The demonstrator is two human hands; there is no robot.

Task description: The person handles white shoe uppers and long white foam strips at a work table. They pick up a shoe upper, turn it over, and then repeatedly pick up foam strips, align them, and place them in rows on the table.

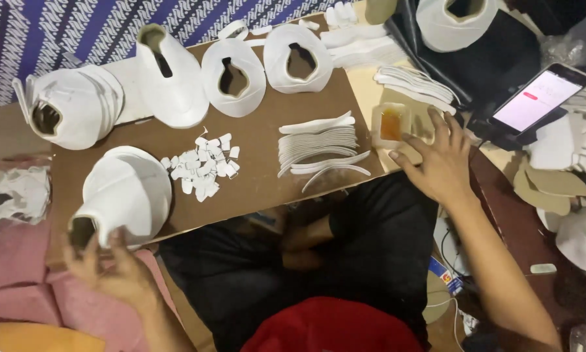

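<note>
Left hand (114,270) grasps white shoe upper (123,195) at tabletop (254,189) edge. Right hand (439,163) released, fingertips touching glue tray (392,125).

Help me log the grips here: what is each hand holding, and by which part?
The left hand grips a white shoe upper at its near opening edge. The right hand holds nothing, fingertips beside the small glue dish.

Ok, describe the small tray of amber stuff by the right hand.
The small tray is shallow, squarish and pale cream, holding a pool of amber-orange liquid that looks like glue. It sits flat at the brown board's right edge, beside a stack of curved white strips. The right hand rests just beside it, fingertips near its rim.
</note>
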